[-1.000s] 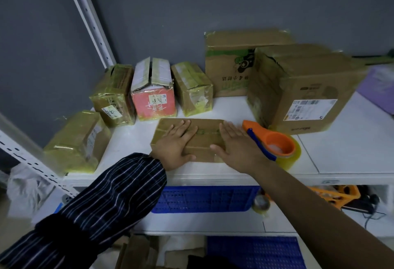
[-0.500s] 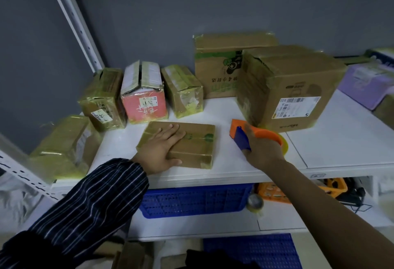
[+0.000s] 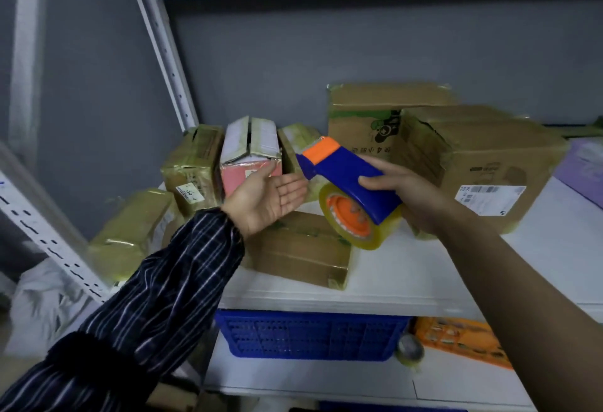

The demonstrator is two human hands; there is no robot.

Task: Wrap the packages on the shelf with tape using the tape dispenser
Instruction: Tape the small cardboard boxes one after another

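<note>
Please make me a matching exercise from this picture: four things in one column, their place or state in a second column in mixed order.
1 tape dispenser
2 left hand
3 flat brown package
4 blue basket

A under the shelf
B open, palm up
C gripped by the right hand
D lying on the shelf

Pairs: 1-C, 2-B, 3-D, 4-A

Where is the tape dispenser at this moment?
Head view, centre: the tape dispenser is held in the right hand above the flat brown package on the shelf, with the open left hand just left of it.
</note>
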